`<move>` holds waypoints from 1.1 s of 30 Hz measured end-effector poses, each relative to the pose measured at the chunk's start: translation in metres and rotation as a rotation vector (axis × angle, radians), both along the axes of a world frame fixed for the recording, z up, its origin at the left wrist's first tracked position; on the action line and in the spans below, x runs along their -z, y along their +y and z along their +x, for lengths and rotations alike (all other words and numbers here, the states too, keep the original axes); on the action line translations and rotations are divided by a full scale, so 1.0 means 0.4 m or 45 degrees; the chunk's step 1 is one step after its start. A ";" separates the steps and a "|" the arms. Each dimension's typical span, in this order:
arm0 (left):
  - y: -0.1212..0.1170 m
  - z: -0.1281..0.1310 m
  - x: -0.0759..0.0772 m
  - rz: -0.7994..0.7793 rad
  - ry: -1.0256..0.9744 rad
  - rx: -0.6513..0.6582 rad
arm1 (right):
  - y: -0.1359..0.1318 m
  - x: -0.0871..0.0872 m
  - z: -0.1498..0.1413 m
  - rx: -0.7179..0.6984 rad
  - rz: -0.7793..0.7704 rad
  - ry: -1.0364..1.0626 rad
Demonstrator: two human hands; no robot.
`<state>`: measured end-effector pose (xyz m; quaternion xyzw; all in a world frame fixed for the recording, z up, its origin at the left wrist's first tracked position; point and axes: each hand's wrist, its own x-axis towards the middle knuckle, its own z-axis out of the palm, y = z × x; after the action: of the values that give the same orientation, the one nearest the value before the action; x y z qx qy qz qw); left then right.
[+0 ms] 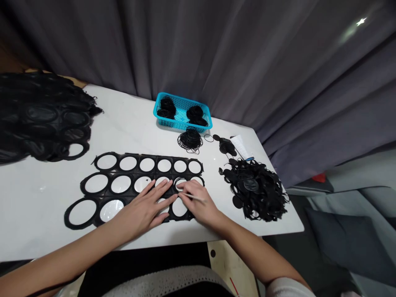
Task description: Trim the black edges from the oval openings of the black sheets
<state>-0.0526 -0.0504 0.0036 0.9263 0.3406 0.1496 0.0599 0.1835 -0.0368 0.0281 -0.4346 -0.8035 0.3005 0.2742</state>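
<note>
Basket [170, 122] beyond ring sheet [130, 173] | black heap [256, 189] rightward | left fingers [159, 191] spread flat | right fingers [189, 187] pinching thin stick [196, 198]

Black sheet [133, 174] of joined rings, flat on a white table [130, 128].
Three rows of round openings show white through it, its outer edge ragged; a slim, pale tool [196, 198] slants over the right part, its tip hard to make out.

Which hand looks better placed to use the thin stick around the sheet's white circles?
Probably the right hand: it pinches the thin stick over the black sheet, near a white circle. The left hand lies palm-down and spread across the sheet, no tool visible.
</note>
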 end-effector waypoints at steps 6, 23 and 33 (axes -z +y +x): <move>-0.004 -0.004 0.009 0.009 -0.036 -0.015 | 0.097 0.007 0.041 0.075 0.297 -0.374; 0.117 0.014 0.009 0.101 0.001 -0.113 | 0.205 -0.001 0.001 0.201 -0.422 0.255; 0.112 0.013 0.014 0.054 -0.030 -0.116 | 0.209 0.001 0.007 0.185 -0.458 0.266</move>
<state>-0.0474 -0.0054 -0.0020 0.9091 0.3785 0.1702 0.0373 0.1862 0.0468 0.0276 -0.4997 -0.6709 0.4619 0.2948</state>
